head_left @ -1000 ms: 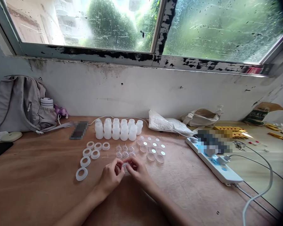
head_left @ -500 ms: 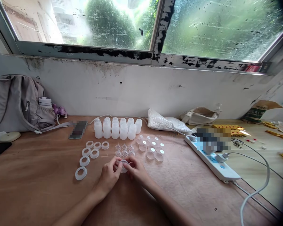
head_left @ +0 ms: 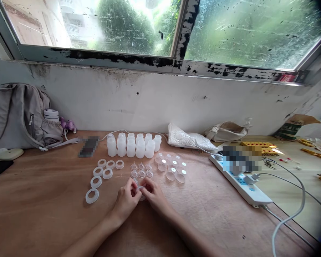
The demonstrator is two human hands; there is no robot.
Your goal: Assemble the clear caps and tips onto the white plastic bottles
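Both my hands meet over the table, pinching a translucent bottle collar ring (head_left: 139, 189) between them; the fingers cover much of it. My left hand (head_left: 127, 200) grips its left side with thumb and fingertips, and my right hand (head_left: 154, 194) closes on the right side. Whether a teat sits inside the ring I cannot tell. Just beyond my fingertips stand several clear silicone teats (head_left: 141, 174) in short rows. To the left lie several loose collar rings (head_left: 96, 182). Round clear caps (head_left: 171, 176) are spread on the right. Behind them, frosted bottles (head_left: 140, 148) stand upright in rows.
A white power strip (head_left: 246, 191) with plugs and cables lies at right. A phone (head_left: 89, 147) and a grey backpack (head_left: 24, 116) are at left. A white plastic package (head_left: 189, 138) and a beige bag (head_left: 228, 131) rest by the wall. Yellow parts (head_left: 262, 147) lie on the neighbouring table.
My fingers have shifted slightly, and the ring, seen nearly face-up before, is now more covered by them. The near row of teats shows more fully.
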